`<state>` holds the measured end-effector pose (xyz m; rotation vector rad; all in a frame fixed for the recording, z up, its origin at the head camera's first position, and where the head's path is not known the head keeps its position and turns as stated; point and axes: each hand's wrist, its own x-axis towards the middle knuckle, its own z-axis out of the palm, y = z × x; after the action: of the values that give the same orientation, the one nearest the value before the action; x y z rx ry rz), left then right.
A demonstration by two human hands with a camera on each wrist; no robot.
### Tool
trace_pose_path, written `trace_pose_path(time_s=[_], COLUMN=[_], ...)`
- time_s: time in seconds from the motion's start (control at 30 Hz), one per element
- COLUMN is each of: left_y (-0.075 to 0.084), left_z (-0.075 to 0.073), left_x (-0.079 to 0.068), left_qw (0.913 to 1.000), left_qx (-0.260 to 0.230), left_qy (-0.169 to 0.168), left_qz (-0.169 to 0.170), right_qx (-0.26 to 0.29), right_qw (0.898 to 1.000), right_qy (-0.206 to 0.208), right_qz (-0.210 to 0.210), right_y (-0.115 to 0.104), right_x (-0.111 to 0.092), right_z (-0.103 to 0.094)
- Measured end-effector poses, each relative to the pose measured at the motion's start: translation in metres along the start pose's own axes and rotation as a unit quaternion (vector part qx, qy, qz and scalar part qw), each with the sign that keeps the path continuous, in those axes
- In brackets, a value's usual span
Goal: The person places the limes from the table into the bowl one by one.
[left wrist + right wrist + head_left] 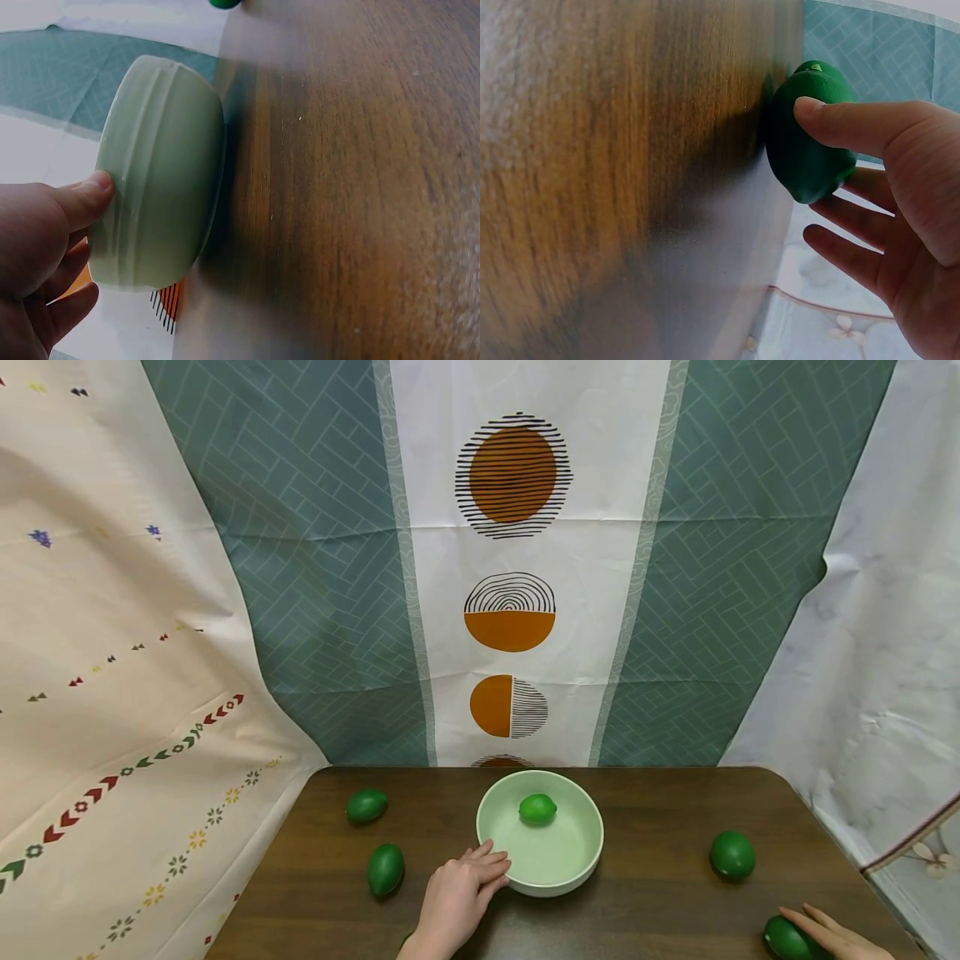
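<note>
A pale green bowl stands at the back middle of the table, with one bright green lime inside. My left hand holds the bowl's near-left rim; in the left wrist view the thumb lies on the outer wall and the other fingers are partly hidden behind the rim. At the table's front right, my right hand grips a darker green lime, thumb on one side and fingers on the other. That lime appears to touch the tabletop. Another dark green lime lies just beyond it.
Two dark green limes, one farther back and one nearer, lie left of the bowl. A sliver of green shows beside my left wrist. Patterned cloth hangs behind the brown wooden table, with pale cloth at both sides.
</note>
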<state>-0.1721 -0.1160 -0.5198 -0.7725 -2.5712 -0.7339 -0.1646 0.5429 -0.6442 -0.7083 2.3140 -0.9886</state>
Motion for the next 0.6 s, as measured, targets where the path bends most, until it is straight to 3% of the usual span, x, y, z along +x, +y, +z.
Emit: trace_pose_path(time_s=[0.1,0.37,0.6], left_y=[0.0002,-0.0001,0.0008], left_z=[0.0003,0.0008,0.0012], left_x=[-0.0001,0.0002,0.0001], left_qw=[1.0000,1.0000,1.0000], left_qx=[-0.001,-0.002,-0.006], left_qy=[0.001,0.000,0.001], left_qz=[0.000,-0.002,-0.004], right_qx=[0.010,0.003,-0.004], right_qw=[1.000,0.999,0.998], right_qy=[-0.006,-0.001,0.005], right_qz=[0.002,-0.054,-0.062], right_y=[0.0016,-0.0007,0.0041], right_x=[0.0003,0.0017,0.0014], right_z=[-0.0001,0.0052,0.0065])
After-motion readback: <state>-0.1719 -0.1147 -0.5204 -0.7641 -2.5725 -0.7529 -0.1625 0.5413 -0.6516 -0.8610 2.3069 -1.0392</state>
